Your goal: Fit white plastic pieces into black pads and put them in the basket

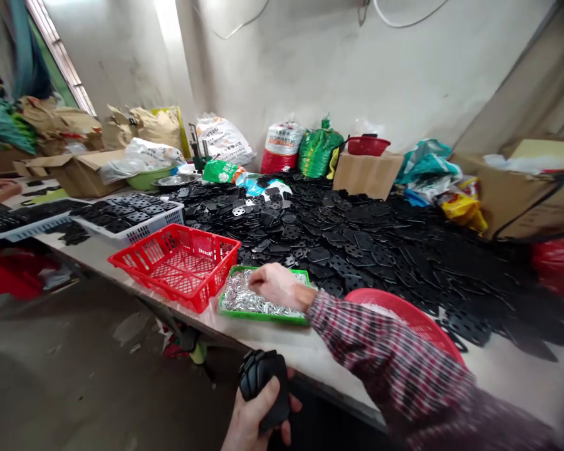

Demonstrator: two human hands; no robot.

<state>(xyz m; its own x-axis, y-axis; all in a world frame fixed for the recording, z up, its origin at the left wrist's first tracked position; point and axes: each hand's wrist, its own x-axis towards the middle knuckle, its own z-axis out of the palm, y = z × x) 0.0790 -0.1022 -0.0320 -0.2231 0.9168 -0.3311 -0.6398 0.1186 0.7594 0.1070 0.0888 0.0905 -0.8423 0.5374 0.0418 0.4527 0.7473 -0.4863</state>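
Observation:
My left hand [256, 413], at the bottom centre, is wrapped round a stack of black plates [266, 382] in front of the table edge. Over the green tray [263, 316] is my right hand [278, 285], its fingers bent down at small silver metal pieces [247, 299]. Whether a piece is between those fingertips is too small to tell. A big heap of flat black parts [357, 238], some with holes, spreads behind the tray.
An empty red basket [183, 263] stands left of the tray; a red round basket [418, 319] lies under my right forearm. White crates [131, 219] hold black parts. Bags and a cardboard box [366, 175] line the wall. Another person's hand [0, 191] shows far left.

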